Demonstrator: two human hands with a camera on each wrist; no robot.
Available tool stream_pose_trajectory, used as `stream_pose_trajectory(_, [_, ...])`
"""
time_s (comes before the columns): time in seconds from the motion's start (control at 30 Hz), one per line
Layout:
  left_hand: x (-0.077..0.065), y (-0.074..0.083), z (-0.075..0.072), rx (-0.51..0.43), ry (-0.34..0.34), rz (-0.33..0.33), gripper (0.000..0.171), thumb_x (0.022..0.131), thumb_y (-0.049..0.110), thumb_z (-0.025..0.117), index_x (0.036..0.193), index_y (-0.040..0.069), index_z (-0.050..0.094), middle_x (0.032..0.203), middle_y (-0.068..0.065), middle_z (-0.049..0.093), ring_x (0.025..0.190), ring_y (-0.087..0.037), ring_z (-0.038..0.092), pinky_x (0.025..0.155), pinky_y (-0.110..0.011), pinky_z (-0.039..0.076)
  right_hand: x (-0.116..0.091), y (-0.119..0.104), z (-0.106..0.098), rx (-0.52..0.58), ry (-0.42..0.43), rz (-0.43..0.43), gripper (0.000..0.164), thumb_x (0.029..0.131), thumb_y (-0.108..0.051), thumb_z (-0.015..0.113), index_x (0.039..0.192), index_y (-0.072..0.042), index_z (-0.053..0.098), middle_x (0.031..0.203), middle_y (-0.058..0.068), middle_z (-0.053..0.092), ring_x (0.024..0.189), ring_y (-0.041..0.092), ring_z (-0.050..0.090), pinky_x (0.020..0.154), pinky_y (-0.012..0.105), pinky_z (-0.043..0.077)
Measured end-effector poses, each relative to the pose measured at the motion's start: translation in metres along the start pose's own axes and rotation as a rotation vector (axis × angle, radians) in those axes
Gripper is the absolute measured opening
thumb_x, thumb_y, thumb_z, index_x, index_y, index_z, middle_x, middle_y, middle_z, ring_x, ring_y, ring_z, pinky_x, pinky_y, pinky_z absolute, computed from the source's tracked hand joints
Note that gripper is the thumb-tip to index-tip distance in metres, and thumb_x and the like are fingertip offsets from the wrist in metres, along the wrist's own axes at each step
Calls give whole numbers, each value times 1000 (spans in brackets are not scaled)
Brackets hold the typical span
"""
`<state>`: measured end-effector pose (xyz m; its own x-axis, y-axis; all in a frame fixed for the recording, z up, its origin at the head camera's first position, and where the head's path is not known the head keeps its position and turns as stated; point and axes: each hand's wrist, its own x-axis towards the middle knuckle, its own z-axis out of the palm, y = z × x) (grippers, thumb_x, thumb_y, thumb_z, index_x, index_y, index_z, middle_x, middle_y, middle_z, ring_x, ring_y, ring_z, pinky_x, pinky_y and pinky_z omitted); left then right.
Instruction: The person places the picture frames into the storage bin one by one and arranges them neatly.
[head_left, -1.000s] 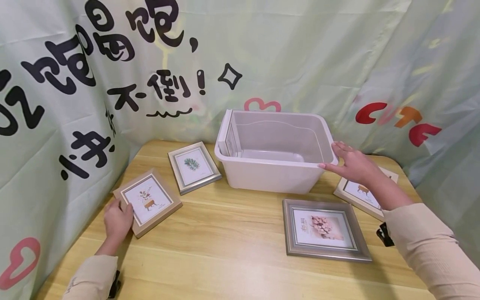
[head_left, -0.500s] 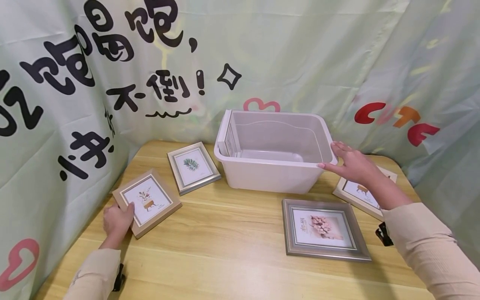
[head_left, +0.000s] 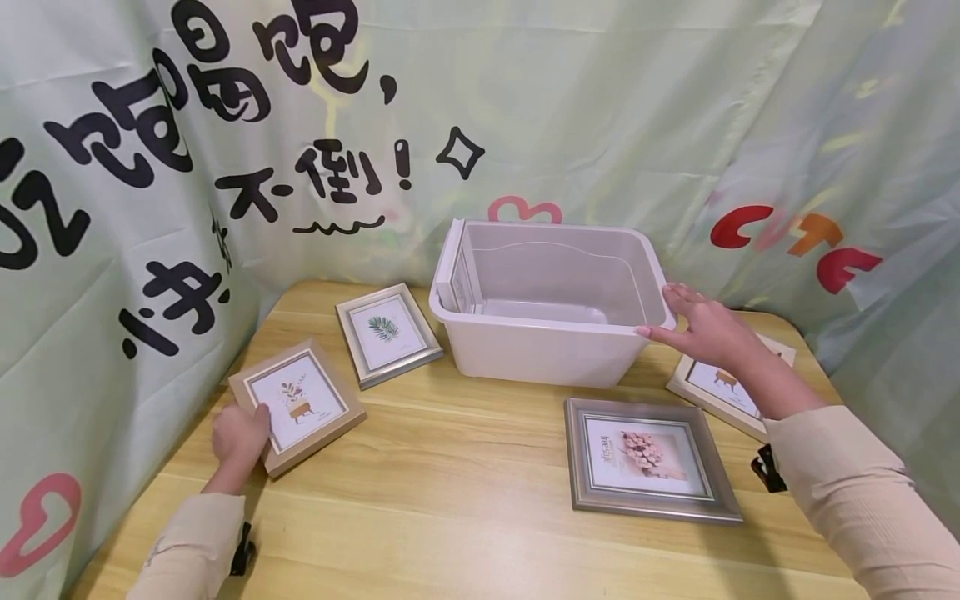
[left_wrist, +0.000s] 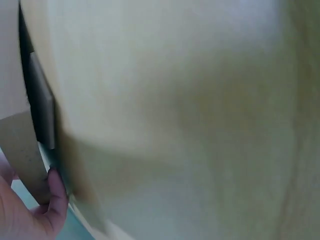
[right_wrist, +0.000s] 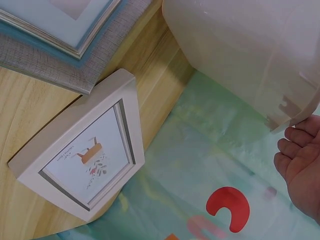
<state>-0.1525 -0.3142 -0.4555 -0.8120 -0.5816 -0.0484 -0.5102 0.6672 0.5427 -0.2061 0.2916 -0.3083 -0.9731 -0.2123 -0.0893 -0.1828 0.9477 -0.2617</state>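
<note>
Left hand [head_left: 240, 435] rightward, frame [head_left: 460, 279] in tub [head_left: 540, 354]

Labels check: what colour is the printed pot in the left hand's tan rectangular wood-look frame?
Printed pot: brownish orange, best in head view.

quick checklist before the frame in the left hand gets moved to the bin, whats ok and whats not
1. Left hand grips the plant-picture frame: ok, held at its near-left edge.
2. Right hand on the bin: ok, it touches the rim near the right front corner.
3. Space in the bin: ok, one upright frame stands along the left wall, with space showing to its right.
4. Path at table height: not ok, the leaf-picture frame lies partly in the way; going over it is probably safer.
5. Held frame fully clear of the table: cannot tell.
</note>
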Motion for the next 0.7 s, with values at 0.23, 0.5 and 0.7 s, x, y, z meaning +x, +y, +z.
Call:
stream_pose_trajectory(0.23, [-3, -2, -6, -152, -49, 14, 48, 86, 18, 55, 116, -19, 47, 113, -41, 51, 97, -49, 52, 84, -56, 43, -1, -2, 1, -5, 7, -10, 95, 84, -60, 52, 145, 5, 18, 148, 32, 19, 135, 49, 20, 102, 68, 23])
stream_pose_trajectory(0.5, [7, -2, -14, -366, -72, -99, 58, 90, 26, 53, 129, -16, 42, 108, -37, 54, 77, -24, 62, 69, -27, 52, -1, -3, -1, 1, 14, -11, 95, 84, -60, 53, 144, 6, 19, 148, 32, 19, 135, 49, 19, 103, 67, 23])
stream_pose_trajectory(0.7, [14, -2, -24, -613, -228, -153, 67, 91, 20, 50, 141, -12, 20, 58, 9, 53, 41, -1, 55, 46, -23, 54, -2, -1, -1, 6, 16, -25, 94, 85, -58, 53, 143, 8, 19, 148, 32, 18, 136, 49, 19, 105, 66, 21])
